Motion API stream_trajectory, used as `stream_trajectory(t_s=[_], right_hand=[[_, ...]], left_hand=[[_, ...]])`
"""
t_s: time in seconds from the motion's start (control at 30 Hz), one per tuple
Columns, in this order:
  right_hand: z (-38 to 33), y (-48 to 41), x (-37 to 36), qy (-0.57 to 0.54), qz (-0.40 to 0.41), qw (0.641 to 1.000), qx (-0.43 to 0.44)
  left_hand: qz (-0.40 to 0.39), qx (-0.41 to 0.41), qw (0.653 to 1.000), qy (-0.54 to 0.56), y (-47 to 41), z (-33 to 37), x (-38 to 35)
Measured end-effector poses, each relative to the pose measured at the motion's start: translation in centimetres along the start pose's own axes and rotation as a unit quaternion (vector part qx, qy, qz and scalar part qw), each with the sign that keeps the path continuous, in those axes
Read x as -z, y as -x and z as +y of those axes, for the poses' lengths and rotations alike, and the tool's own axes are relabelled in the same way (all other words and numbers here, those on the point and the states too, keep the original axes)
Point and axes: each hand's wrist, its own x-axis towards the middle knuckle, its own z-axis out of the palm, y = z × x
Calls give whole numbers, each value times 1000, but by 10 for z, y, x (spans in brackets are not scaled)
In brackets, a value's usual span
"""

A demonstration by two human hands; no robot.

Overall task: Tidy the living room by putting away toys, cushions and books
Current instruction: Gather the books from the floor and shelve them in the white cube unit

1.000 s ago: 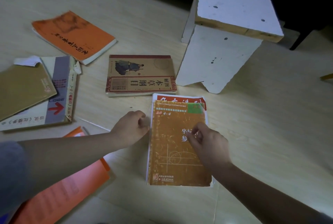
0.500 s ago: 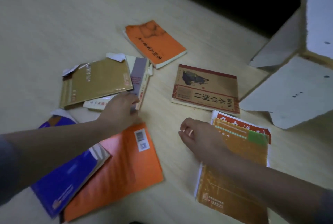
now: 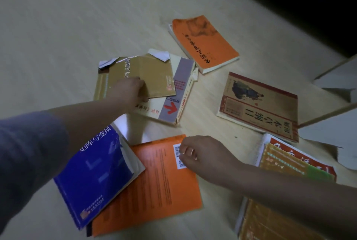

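Note:
Several books lie scattered on the pale wooden floor. My left hand grips the near edge of a tan-gold book, fingers on its cover and thumb at the edge. That book lies on a white and grey book with a red arrow. My right hand hovers with loosely curled fingers over the barcode corner of a flat orange book; whether it touches is unclear. A blue book overlaps the orange one on the left.
A thick orange book lies farther back. A beige book with a red border is at the right. An orange-brown workbook is stacked on a red and white one under my right forearm. A white stool stands at the right edge.
My view swung left. The left hand left the workbook stack and reached forward onto the tan-gold book. The right hand moved left from the workbook to the orange book's barcode corner.

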Motion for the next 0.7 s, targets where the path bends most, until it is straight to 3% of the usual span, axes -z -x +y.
stream_trajectory(t_s=[0.2,0.4,0.7], right_hand=[[-33,-22,-26,-29,-20,999,16],[-46,-45,-44,-79,-26,995,-50],[-61,-47,-51,-23,-26,996,-82]], left_hand=[[-14,-54,985,-164,5,0,-4],[1,-61,986,-158,6,-4,-7],[-5,-54,986,-156,8,-6,-8]])
